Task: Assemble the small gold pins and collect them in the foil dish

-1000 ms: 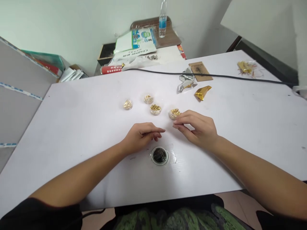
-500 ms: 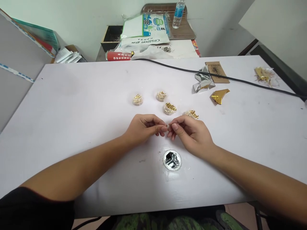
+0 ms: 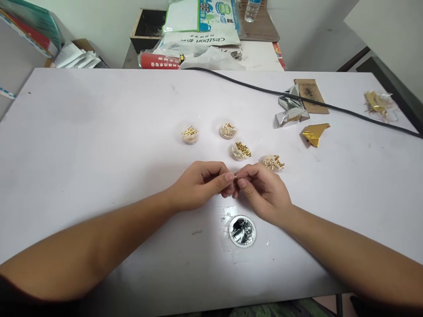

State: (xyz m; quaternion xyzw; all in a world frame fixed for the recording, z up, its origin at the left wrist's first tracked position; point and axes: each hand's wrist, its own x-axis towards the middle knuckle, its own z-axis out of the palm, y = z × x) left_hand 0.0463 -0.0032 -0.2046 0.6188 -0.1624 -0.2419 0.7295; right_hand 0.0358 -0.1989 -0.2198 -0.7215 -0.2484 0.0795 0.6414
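Above the white table, my left hand [image 3: 206,185] and my right hand [image 3: 264,191] meet at the fingertips, both pinched. Between them shows a tiny gold metal piece [image 3: 235,178], too small to make out its kind. Just beyond the hands stand several small clear cups of gold pieces: one with thin pins [image 3: 189,135], one at the back [image 3: 228,130], a fuller one in the middle [image 3: 241,151], and one by my right knuckles [image 3: 272,163]. Nearer to me, a round silver-lined dish [image 3: 242,231] lies below the fingers.
A black cable [image 3: 251,89] crosses the table's far side. Silver foil [image 3: 291,118], a brown cardboard piece [image 3: 311,96], gold foil [image 3: 316,134] and a clear bag of gold bits [image 3: 380,105] lie at the right. Behind stand packages [image 3: 201,39] and a water bottle [image 3: 252,10].
My fingertips have come together, with the small gold pieces brought into contact. The camera view has shifted slightly, while the cups and foil stay put on the table.
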